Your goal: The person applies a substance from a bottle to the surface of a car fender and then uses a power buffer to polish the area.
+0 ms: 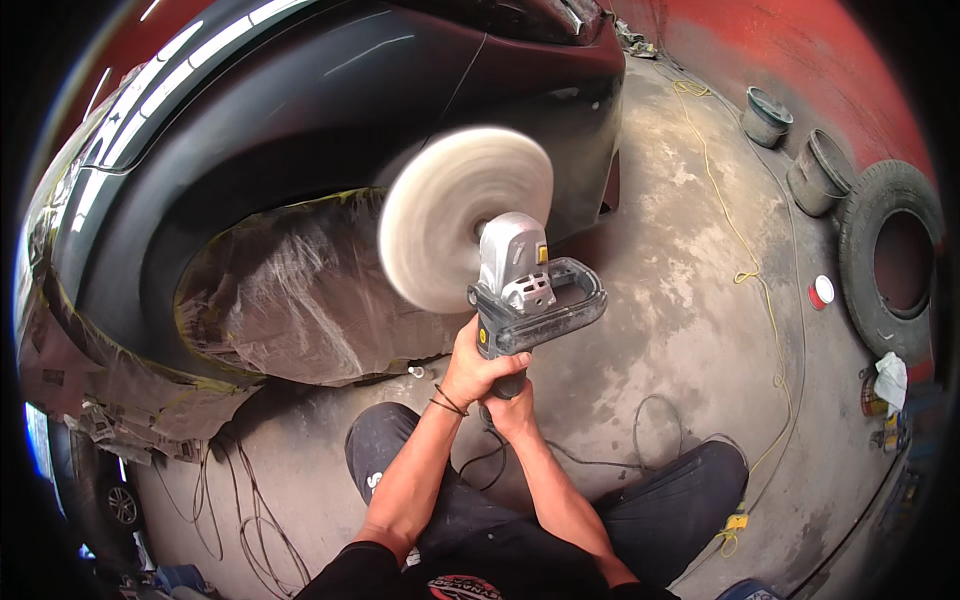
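Observation:
Both hands grip a rotary polisher with a silver head, black body and loop handle. My left hand is wrapped round its body; my right hand is closed lower on the rear grip, partly hidden by the left. The round white pad is blurred, as if spinning, and overlaps the dark fender of a car in view; I cannot tell if they touch. The wheel arch is covered with plastic and masking, edged with yellow tape. A thin dark band circles my left wrist.
A red wall runs along the right, with two buckets, a tire and a red-and-white tin by it. Cables and a yellow cord lie on the stained concrete floor. Another car wheel shows at lower left.

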Action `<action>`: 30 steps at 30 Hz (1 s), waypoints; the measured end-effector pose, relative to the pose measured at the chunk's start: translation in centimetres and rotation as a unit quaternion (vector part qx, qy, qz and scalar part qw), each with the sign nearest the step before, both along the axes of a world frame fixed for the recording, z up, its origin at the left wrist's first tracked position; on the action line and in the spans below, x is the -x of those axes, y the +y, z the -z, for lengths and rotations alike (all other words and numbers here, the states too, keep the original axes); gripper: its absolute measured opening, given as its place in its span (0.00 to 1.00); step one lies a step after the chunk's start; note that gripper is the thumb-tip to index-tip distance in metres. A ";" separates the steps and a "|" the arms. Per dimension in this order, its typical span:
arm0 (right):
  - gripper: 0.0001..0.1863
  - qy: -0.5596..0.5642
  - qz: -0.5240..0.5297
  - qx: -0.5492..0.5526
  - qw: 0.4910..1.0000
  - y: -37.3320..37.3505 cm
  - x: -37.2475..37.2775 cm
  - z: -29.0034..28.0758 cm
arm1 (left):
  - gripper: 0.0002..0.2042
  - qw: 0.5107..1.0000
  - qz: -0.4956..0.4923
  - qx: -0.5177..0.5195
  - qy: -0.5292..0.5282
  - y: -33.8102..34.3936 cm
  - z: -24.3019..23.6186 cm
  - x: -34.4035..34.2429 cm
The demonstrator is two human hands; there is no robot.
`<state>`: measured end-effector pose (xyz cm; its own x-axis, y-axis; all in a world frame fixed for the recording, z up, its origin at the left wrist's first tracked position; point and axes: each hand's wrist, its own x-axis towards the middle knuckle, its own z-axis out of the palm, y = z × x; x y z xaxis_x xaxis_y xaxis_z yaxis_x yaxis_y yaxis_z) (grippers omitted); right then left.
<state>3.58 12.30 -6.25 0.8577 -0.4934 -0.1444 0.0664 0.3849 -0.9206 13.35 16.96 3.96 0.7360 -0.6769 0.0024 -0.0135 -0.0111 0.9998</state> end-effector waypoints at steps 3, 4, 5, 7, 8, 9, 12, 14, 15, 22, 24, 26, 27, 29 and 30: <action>0.16 -0.026 -0.021 0.054 0.998 -3.8 -0.5 -4.1 | 0.30 1.000 0.007 0.010 0.013 -2.9 -4.4 -0.3; 0.15 -0.026 -0.025 0.054 0.998 -4.8 -0.8 -6.2 | 0.29 1.000 0.005 0.019 0.004 -3.8 -5.9 -0.6; 0.15 -0.023 -0.025 0.054 0.998 -5.7 -1.0 -7.5 | 0.28 1.000 0.007 0.027 0.000 -4.8 -6.9 -0.9; 0.13 -0.028 -0.041 0.050 0.998 -7.0 -2.0 -8.2 | 0.28 0.999 -0.001 0.038 -0.010 -6.5 -9.0 -1.2; 0.11 -0.033 -0.049 0.047 0.997 -7.8 -2.4 -8.6 | 0.28 1.000 -0.003 0.016 -0.012 -7.2 -9.2 -1.6; 0.09 -0.035 -0.057 0.044 0.997 -8.5 -2.5 -8.9 | 0.28 1.000 -0.003 0.000 -0.004 -7.9 -9.6 -1.5; 0.04 -0.091 -0.057 -0.094 0.990 -10.0 -2.3 -8.8 | 0.28 0.997 -0.034 -0.044 -0.047 -10.8 -10.4 0.0; 0.04 -0.108 -0.057 -0.150 0.981 -10.6 -1.2 -8.0 | 0.28 0.993 -0.040 -0.090 -0.060 -12.6 -9.9 1.3; 0.04 -0.112 -0.060 -0.158 0.979 -10.7 -0.7 -7.6 | 0.29 0.991 -0.041 -0.115 -0.048 -13.3 -9.9 2.0; 0.04 -0.066 -0.084 -0.354 0.929 -8.8 4.5 -1.6 | 0.29 0.963 -0.069 -0.262 -0.007 -13.5 -1.2 4.8; 0.05 -0.030 -0.107 -0.379 0.919 -8.2 6.1 -0.2 | 0.28 0.956 -0.080 -0.283 0.011 -13.0 0.3 6.0; 0.06 0.006 -0.133 -0.393 0.910 -8.3 7.6 0.5 | 0.28 0.950 -0.088 -0.300 0.013 -12.7 1.7 6.7; 0.06 0.010 -0.141 -0.395 0.908 -8.4 7.6 0.7 | 0.28 0.950 -0.093 -0.298 0.019 -12.5 2.3 6.6; 0.05 0.011 -0.130 -0.383 0.914 -8.7 7.8 1.0 | 0.27 0.957 -0.093 -0.272 0.028 -12.5 3.2 6.7; 0.05 0.007 -0.124 -0.373 0.919 -8.8 7.7 1.2 | 0.26 0.963 -0.097 -0.247 0.032 -12.3 3.6 6.7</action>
